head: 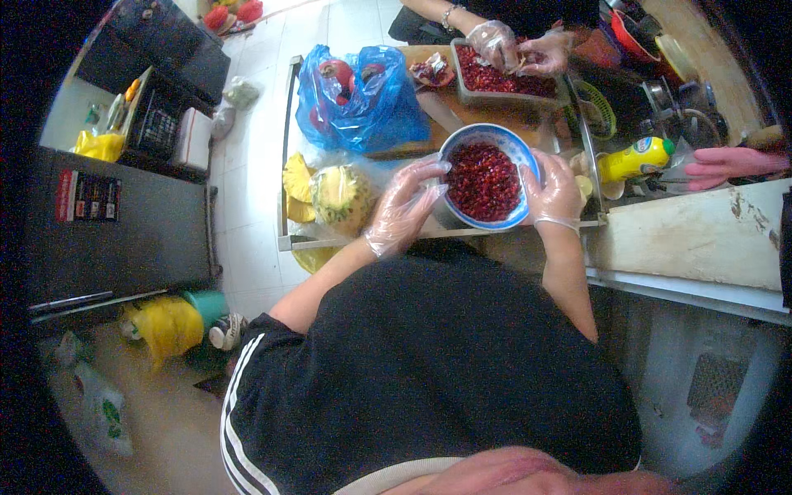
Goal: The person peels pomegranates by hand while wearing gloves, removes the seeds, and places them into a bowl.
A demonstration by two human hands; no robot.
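A blue-and-white bowl point(495, 136) full of red pomegranate arils point(482, 184) is between my two hands, over the near edge of the table. My left hand point(405, 201), in a clear plastic glove, has its fingertips and thumb against the bowl's left rim. On the opposite side my right hand point(555, 189), gloved the same way, grips the bowl with the thumb lapping over the rim. The bowl's underside is hidden. Left of my left hand lies a peeled pineapple or similar fruit point(340, 192) in clear plastic, beside yellow fruit slices point(298, 179).
A blue plastic bag point(371, 117) holds whole pomegranates. Behind the bowl, a co-worker's gloved hands point(495, 46) work over a plastic tub point(507, 99) of arils, beside an opened pomegranate piece point(433, 69). A yellow bottle point(634, 159) and pink rubber glove point(733, 167) are at right.
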